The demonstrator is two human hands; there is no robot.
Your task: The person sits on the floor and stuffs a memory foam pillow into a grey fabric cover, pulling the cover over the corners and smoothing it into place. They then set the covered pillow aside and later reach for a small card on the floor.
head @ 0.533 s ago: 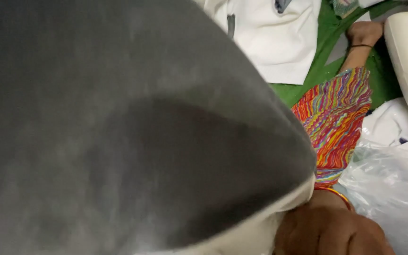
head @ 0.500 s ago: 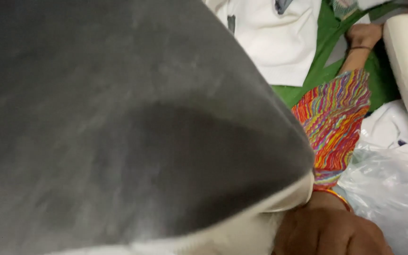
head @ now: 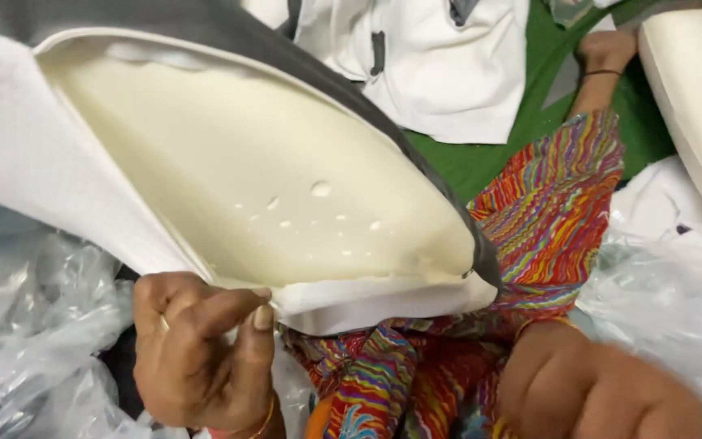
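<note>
A cream foam pillow [head: 270,187] with small dimples sits partly inside a fabric cover that is white waffle cloth [head: 34,162] on one side and grey [head: 428,167] on the other. The cover's open end faces me. My left hand [head: 197,349] pinches the white cover's edge just under the foam, thumb against forefinger, with a ring and a bangle showing. My right hand [head: 603,390] is blurred at the lower right, below the pillow's corner, fingers curled. Whether it holds anything is hidden.
Crinkled clear plastic bags lie at the lower left [head: 26,325] and right [head: 668,284]. Multicoloured patterned cloth [head: 554,203] covers my lap. Beyond it are a green mat [head: 481,154], white-and-grey covers [head: 448,65], another cream foam pillow [head: 692,97] and a bare limb with a dark band [head: 607,53].
The grey side of the cover filled the view before. Now the pillow is tipped up, its open end and cream foam show, and my left hand is seen gripping the white edge.
</note>
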